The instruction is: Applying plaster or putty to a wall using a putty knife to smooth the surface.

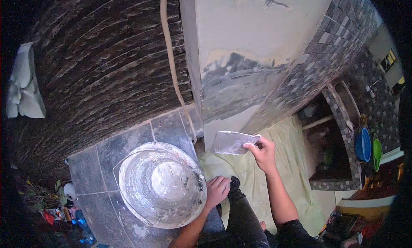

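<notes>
My right hand pinches one end of a flat, thin scraper blade smeared with pale grey filler. The blade is held in front of the lower part of a plastered pillar, which has a grey, freshly smeared patch. Close to the right side of a large bucket, my left hand is closed, its fingers curled down; what they grip, if anything, is hidden. Whitish residue coats the inside of the bucket, with a white mass at its bottom. A thin wire handle hangs over the bucket's left side.
The bucket stands on a grey tiled ledge beside a dark, rough stone wall. A beige hose hangs down near the pillar. Pale plastic sheeting covers the floor. Blue and green basins are at the right.
</notes>
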Demonstrator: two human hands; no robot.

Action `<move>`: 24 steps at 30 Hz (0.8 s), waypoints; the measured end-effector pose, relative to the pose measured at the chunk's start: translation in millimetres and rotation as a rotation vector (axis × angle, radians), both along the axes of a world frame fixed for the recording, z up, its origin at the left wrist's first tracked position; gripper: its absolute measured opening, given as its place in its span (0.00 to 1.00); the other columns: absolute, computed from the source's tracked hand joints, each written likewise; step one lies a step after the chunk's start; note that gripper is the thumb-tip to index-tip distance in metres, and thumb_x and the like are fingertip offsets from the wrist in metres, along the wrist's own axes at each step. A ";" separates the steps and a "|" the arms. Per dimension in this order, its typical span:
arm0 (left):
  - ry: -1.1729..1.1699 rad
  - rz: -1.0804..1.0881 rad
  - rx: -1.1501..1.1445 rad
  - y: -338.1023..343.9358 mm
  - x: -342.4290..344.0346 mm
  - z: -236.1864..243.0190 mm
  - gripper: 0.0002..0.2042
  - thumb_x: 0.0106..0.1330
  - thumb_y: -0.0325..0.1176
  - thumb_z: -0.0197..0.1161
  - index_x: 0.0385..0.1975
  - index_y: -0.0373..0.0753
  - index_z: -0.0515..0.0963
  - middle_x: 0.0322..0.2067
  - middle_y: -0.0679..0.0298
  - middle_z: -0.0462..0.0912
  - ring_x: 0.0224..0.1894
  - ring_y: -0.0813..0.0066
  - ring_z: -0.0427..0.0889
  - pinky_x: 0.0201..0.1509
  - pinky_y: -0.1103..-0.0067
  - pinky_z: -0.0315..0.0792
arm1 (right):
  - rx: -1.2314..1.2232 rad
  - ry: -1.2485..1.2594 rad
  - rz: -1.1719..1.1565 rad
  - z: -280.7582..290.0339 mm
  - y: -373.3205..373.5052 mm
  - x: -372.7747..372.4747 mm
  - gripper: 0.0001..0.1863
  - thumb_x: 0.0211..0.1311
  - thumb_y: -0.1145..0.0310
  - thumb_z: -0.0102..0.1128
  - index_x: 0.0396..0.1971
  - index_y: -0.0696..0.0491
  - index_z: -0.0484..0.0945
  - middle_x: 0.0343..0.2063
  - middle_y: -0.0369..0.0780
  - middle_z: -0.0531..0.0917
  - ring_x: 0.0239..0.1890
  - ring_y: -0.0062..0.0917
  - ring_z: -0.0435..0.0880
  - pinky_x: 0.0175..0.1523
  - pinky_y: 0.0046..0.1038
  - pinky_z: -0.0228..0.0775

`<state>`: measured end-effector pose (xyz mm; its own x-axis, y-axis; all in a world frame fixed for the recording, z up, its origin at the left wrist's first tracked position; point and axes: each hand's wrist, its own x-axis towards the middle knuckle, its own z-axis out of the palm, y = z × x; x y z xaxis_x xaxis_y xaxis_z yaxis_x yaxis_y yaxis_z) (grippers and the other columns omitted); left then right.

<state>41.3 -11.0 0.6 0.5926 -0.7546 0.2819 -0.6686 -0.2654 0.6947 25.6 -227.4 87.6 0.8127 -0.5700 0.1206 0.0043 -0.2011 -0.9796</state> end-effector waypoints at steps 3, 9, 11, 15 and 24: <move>-0.026 0.008 0.024 -0.5 -0.9 0.0 0.06 0.57 0.29 0.61 0.35 0.43 0.78 0.34 0.64 0.79 0.36 0.64 0.81 0.40 0.70 0.76 | -0.006 -0.032 0.019 4.3 -5.0 2.6 0.06 0.53 0.76 0.69 0.29 0.61 0.81 0.26 0.35 0.83 0.30 0.16 0.79 0.38 0.22 0.70; -0.017 -0.002 0.091 -1.6 -3.7 -2.8 0.10 0.57 0.30 0.62 0.39 0.43 0.77 0.35 0.65 0.77 0.41 0.65 0.79 0.43 0.70 0.75 | 0.003 -0.061 0.002 13.9 -5.4 13.2 0.06 0.54 0.76 0.68 0.29 0.61 0.81 0.26 0.35 0.82 0.31 0.16 0.79 0.39 0.20 0.70; -0.007 0.009 0.084 -1.8 -2.6 -6.3 0.11 0.57 0.30 0.62 0.39 0.43 0.76 0.36 0.65 0.76 0.41 0.65 0.79 0.43 0.70 0.74 | 0.001 -0.067 0.015 16.8 -8.7 22.2 0.06 0.54 0.76 0.68 0.30 0.61 0.81 0.26 0.34 0.82 0.31 0.16 0.79 0.39 0.20 0.69; 0.010 0.018 0.011 -1.7 -2.5 -13.8 0.12 0.56 0.31 0.62 0.41 0.43 0.77 0.35 0.65 0.76 0.41 0.64 0.79 0.42 0.70 0.74 | -0.069 -0.101 -0.038 27.7 -7.9 32.8 0.06 0.53 0.77 0.68 0.30 0.60 0.82 0.26 0.34 0.82 0.31 0.15 0.78 0.38 0.20 0.69; -0.016 0.062 -0.042 0.0 -1.1 -20.7 0.09 0.57 0.30 0.62 0.38 0.42 0.77 0.33 0.63 0.77 0.37 0.63 0.79 0.40 0.70 0.74 | -0.369 -0.123 -0.043 37.7 46.7 48.7 0.08 0.53 0.75 0.70 0.33 0.60 0.82 0.23 0.39 0.84 0.24 0.18 0.81 0.33 0.22 0.71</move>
<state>40.2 -11.0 -20.1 0.6332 -0.7039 0.3219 -0.6625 -0.2779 0.6956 74.3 -180.7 125.3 0.7557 -0.5035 0.4188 0.1009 -0.5424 -0.8340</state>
